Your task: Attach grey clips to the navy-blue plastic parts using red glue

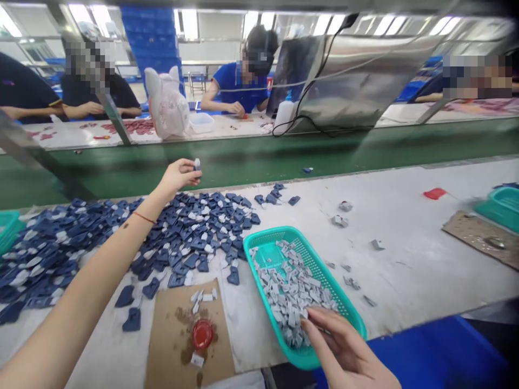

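My left hand (181, 176) is raised above the far edge of a pile of dark blue parts (190, 221), its fingers pinched on a small part (197, 165) with a pale top and a dark lower end. My right hand (338, 346) is over the near end of a green basket (352, 313) that holds many small grey pieces (292, 275). Its thumb and index finger meet at a grey piece; whether that piece is lifted is unclear. Between pile and basket, a stained cardboard sheet (166, 335) bears a red round lid (203, 334) and several small pale pieces.
Loose grey pieces (339, 220) lie right of the basket. A second cardboard sheet (482, 237) and another green basket (506, 202) are at the far right. Beyond the green belt (243, 162), people sit at a bench with a white bag (168, 105). A slanted metal post stands left.
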{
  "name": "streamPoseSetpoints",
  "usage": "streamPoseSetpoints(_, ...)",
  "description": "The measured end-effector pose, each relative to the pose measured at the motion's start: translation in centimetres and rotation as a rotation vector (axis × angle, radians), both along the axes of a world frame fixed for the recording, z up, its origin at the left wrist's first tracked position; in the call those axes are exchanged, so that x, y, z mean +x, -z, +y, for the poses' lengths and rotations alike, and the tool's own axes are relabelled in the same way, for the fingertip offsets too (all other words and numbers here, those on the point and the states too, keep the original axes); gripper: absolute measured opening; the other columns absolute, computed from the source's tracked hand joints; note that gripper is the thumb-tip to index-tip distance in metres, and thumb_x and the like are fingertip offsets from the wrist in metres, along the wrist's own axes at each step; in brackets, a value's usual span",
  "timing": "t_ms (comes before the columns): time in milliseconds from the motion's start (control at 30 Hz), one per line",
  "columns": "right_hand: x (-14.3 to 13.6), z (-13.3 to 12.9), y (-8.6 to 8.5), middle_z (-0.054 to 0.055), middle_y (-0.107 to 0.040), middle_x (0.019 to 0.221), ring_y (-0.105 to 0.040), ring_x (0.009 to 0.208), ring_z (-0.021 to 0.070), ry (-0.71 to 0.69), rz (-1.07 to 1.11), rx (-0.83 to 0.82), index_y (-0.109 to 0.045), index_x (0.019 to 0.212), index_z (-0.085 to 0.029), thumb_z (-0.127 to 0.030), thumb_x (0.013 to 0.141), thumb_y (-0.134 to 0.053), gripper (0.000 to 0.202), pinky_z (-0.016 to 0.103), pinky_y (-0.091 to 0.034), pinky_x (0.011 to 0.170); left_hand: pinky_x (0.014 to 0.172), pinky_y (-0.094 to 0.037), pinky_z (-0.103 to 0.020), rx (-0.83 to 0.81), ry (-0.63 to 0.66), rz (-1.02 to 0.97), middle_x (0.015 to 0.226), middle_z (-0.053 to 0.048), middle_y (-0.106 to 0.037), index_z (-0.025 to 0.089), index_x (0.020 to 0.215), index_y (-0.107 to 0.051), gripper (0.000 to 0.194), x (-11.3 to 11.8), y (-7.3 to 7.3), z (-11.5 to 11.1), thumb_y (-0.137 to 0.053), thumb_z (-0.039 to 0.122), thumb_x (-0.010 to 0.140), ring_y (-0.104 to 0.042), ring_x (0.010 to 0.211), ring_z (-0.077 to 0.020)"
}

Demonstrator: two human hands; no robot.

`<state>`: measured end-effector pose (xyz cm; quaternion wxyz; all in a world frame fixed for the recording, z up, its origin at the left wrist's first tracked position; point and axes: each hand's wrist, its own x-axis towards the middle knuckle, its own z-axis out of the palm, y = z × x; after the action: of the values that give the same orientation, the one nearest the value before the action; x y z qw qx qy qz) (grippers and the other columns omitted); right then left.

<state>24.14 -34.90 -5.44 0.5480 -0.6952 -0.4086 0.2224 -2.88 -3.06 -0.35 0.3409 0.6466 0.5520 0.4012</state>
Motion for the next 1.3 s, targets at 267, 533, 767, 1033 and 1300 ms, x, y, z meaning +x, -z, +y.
streamPoseSetpoints(267,-5.8,1.2,-2.2,0.007,-0.068,0.088,-0.066,0.075,0.0190,-0.701,-0.112,-0.097,-0.070,0.085,-0.021,-0.025,0.085,-0.063,0.008,0.028,-0.058,0.068,0.071,-0.061,-0.027,-0.094,-0.093,-0.481,0.088,-0.002,-0.065,0.016,0.102,-0.069,0.034,-4.9,-1.9,-17.2,-0.076,0.027,0.071,-0.068,0.071,-0.0139)
streamPoseSetpoints(533,-9.0,3.4,-2.3,0.003,-0.066,0.081,-0.063,0.075,0.0175,-0.970,-0.330,-0.199,-0.067,0.085,-0.018,-0.015,0.086,-0.061,0.007,0.028,-0.051,0.068,0.067,-0.060,-0.019,-0.389,-0.192,-0.717,0.113,-0.004,-0.069,0.021,0.100,-0.072,0.028,-5.8,3.4,-29.3,-0.076,0.031,0.074,-0.070,0.081,-0.0153)
streamPoseSetpoints(767,-10.6,4.4,-3.6,0.003,-0.066,0.082,-0.062,0.075,0.0173,-1.032,-0.515,-0.298,-0.066,0.081,-0.018,-0.009,0.084,-0.061,0.011,0.028,-0.048,0.067,0.071,-0.057,-0.019,-0.505,-0.272,-0.722,0.109,-0.004,-0.072,0.021,0.102,-0.071,0.028,-5.3,6.4,-33.5,-0.074,0.033,0.077,-0.069,0.087,-0.0158)
streamPoseSetpoints(1033,-11.6,5.1,-4.3,0.003,-0.068,0.083,-0.064,0.081,0.0187,-1.083,-0.630,-0.363,-0.066,0.076,-0.019,-0.003,0.082,-0.061,0.018,0.027,-0.048,0.069,0.079,-0.054,-0.019,-0.500,-0.213,-0.722,0.101,-0.004,-0.075,0.022,0.094,-0.071,0.018,-4.9,6.8,-34.1,-0.073,0.029,0.078,-0.070,0.089,-0.0164)
streamPoseSetpoints(1300,-11.9,5.3,-4.5,0.002,-0.068,0.082,-0.065,0.078,0.0173,-1.103,-0.669,-0.334,-0.063,0.073,-0.019,-0.001,0.080,-0.062,0.019,0.026,-0.047,0.067,0.084,-0.056,-0.026,-0.480,-0.195,-0.767,0.104,-0.007,-0.074,0.021,0.093,-0.071,0.018,-4.4,7.2,-34.2,-0.073,0.029,0.077,-0.070,0.093,-0.0208)
